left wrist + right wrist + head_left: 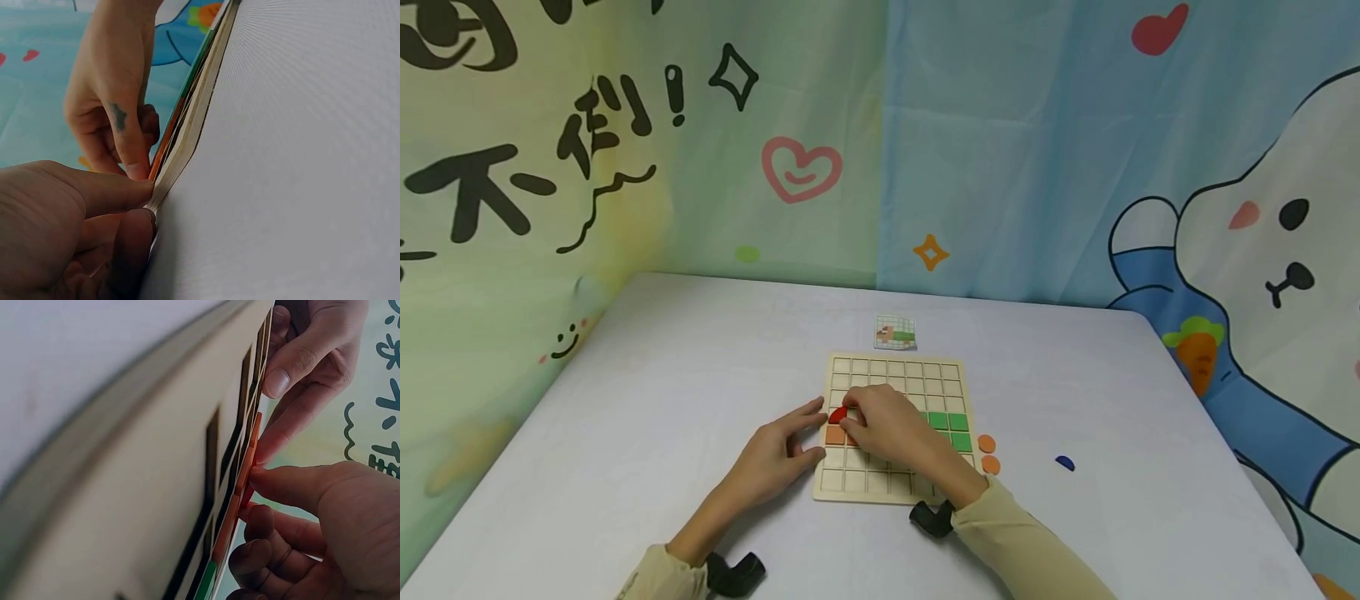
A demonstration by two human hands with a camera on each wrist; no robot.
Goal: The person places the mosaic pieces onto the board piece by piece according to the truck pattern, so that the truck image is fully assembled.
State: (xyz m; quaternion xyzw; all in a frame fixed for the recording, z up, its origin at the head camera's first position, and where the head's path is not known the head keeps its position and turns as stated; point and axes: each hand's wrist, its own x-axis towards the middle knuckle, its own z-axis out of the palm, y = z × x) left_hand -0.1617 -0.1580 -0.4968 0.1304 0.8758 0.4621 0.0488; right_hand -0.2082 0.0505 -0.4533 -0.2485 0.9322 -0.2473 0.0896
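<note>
A wooden grid board (854, 482) lies flat on the white table. My right hand (887, 423) reaches over its middle and pinches a red rounded piece (838, 414) at a left-column cell between thumb and index finger. Red also shows by that thumb in the right wrist view, as a sliver of the piece (248, 495). Just below it sits an orange square (835, 435). Green squares (958, 442) fill cells at the right side, and the right hand covers the cells between. My left hand (775, 458) touches the board's left edge with its thumb and fingers spread apart.
Behind the board lies a small picture card (895, 331) with a gridded design. Two orange discs (990, 464) rest by the right edge, and a blue half-round piece (1065, 462) lies farther right. Black wrist devices (736, 575) sit at both wrists. Printed curtains (1000, 167) hang behind.
</note>
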